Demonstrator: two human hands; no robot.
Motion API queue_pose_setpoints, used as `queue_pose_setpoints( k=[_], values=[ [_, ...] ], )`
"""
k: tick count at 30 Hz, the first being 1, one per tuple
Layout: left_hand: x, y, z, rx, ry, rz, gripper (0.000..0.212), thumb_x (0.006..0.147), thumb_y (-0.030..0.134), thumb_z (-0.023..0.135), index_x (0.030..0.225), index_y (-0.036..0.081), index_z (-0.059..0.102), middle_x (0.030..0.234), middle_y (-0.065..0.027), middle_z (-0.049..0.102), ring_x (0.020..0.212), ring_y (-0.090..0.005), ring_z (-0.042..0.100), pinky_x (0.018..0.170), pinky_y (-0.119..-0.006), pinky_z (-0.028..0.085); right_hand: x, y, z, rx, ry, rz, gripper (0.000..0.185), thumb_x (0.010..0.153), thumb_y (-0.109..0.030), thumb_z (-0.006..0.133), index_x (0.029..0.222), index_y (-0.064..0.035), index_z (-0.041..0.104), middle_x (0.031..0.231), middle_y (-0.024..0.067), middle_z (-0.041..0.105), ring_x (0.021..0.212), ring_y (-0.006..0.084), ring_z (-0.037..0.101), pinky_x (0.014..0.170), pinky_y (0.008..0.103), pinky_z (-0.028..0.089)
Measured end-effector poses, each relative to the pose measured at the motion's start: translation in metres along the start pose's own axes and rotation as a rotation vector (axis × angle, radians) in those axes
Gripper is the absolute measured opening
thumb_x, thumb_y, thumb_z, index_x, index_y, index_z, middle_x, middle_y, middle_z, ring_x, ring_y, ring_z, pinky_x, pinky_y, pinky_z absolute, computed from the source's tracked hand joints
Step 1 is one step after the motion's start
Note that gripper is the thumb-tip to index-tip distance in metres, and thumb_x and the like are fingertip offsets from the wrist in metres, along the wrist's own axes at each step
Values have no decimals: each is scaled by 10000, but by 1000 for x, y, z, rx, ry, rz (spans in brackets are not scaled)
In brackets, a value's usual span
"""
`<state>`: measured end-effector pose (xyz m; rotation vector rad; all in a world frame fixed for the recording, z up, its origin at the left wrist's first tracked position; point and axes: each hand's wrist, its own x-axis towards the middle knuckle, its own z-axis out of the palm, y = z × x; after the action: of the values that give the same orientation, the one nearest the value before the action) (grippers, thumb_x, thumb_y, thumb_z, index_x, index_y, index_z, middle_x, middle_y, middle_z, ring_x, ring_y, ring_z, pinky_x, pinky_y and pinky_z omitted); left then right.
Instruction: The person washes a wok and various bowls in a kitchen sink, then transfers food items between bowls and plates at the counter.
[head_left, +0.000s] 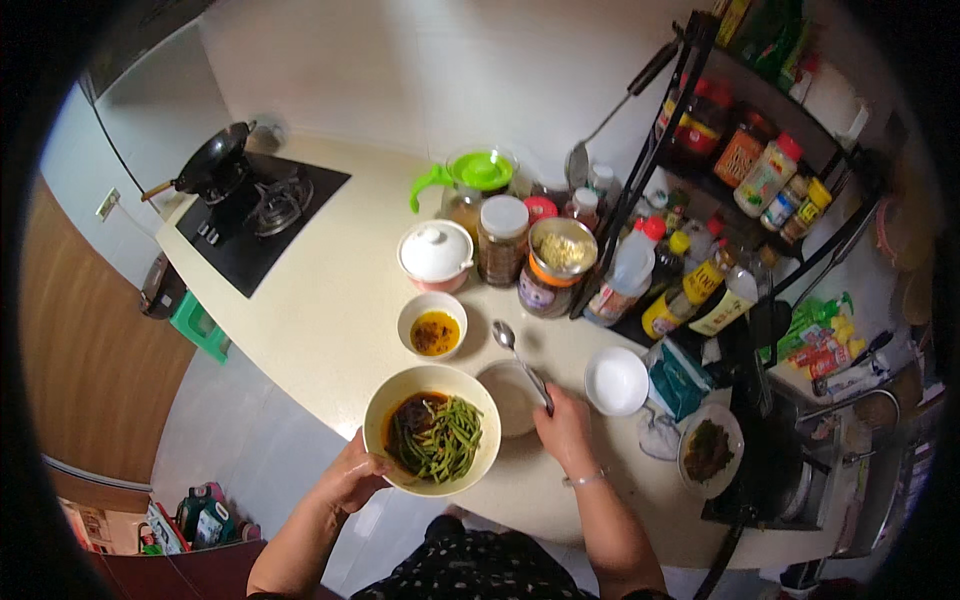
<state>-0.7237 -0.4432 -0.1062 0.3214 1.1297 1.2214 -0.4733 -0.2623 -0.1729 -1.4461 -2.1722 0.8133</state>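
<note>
My left hand (354, 474) grips the lower left rim of a cream bowl (377, 390), tilted and held up near the counter's front edge. Inside it, cut green beans (442, 442) rest on the right, with dark brown sauce (415, 412) pooled on the left. A metal spoon (517, 349) is held by its handle in my right hand (564, 429), its bowl pointing away from me. Beneath the spoon sits a shallow plate or bowl (514, 397), partly hidden by the cream bowl and my right hand. Just beyond the cream bowl stands a small white bowl (405, 330) of yellow-orange oil with dark bits.
A lidded white pot (435, 251), jars (504, 247) and a black rack (637, 180) of bottles line the back. To the right are a white bowl (616, 382) and a plate of food (739, 450) beside the sink (814, 487). A wok (214, 161) rests on the gas hob (259, 247).
</note>
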Motion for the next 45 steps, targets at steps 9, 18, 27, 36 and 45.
queue_pose_setpoints(
  k=[9, 18, 27, 36, 45],
  values=[
    [19, 36, 35, 410, 180, 303, 736, 698, 189, 615, 1318, -31, 285, 1104, -204, 522, 928, -288, 592, 693, -397, 560, -61, -15, -62, 683, -107, -125, 319, 913, -27, 473, 1220, 18, 550, 805, 74, 523, 573, 152, 539, 529, 291, 469],
    [36, 51, 71, 606, 179, 288, 750, 691, 163, 693, 1302, -27, 303, 954, -159, 542, 766, -226, 613, 518, -299, 549, -75, -53, -87, 342, -211, -408, 318, 845, -31, 566, 1158, -67, 609, 836, 146, 618, 684, 306, 611, 589, 369, 505],
    [53, 60, 96, 809, 172, 225, 773, 687, 159, 715, 1282, -81, 283, 946, -186, 580, 661, -201, 623, 462, -269, 520, -62, -45, -69, 256, -41, -326, 242, 835, -30, 553, 1056, -38, 649, 805, 166, 625, 720, 331, 616, 629, 390, 498],
    [69, 66, 116, 1044, 96, 298, 871, 639, 258, 771, 1287, -93, 306, 1127, -231, 511, 989, -294, 580, 820, -365, 530, -65, -25, -69, 267, 3, -276, 228, 831, -23, 561, 1038, -35, 655, 782, 166, 623, 710, 332, 616, 629, 386, 501],
    [74, 61, 120, 1256, 132, 384, 903, 632, 375, 766, 1296, -56, 331, 1260, -257, 419, 1176, -370, 466, 1008, -390, 405, -78, -6, -79, 292, -18, -235, 250, 820, -41, 547, 1054, -41, 635, 826, 153, 631, 735, 335, 619, 637, 400, 514]
  ],
)
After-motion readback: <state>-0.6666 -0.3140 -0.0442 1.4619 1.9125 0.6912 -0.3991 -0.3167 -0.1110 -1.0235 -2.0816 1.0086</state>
